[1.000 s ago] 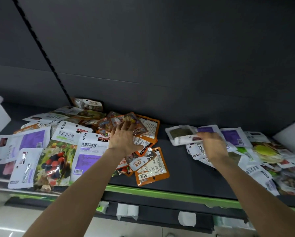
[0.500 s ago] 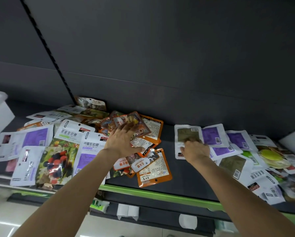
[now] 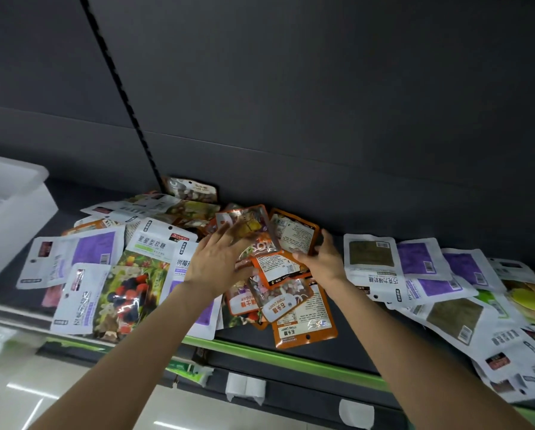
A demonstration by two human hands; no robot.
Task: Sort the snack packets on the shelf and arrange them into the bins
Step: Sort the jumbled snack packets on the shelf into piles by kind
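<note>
Both hands close in on the orange packets [image 3: 286,268] at frame centre: the left hand [image 3: 216,259] lies spread on top, and the right hand [image 3: 323,259] cups their edge with fingers loosely apart. These pouches look light, floppy and slick, so gathering them by the edges seems best.

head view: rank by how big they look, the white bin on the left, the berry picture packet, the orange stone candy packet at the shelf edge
1. white bin, largest, though cut off by the frame.
2. berry picture packet.
3. orange stone candy packet, smallest, and partly covered by other packets.
The bin's lead may owe something to wide-angle stretch at the edge.

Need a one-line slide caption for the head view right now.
Both hands, left and right, gather orange snack packets mid-shelf, white bin at far left.
</note>
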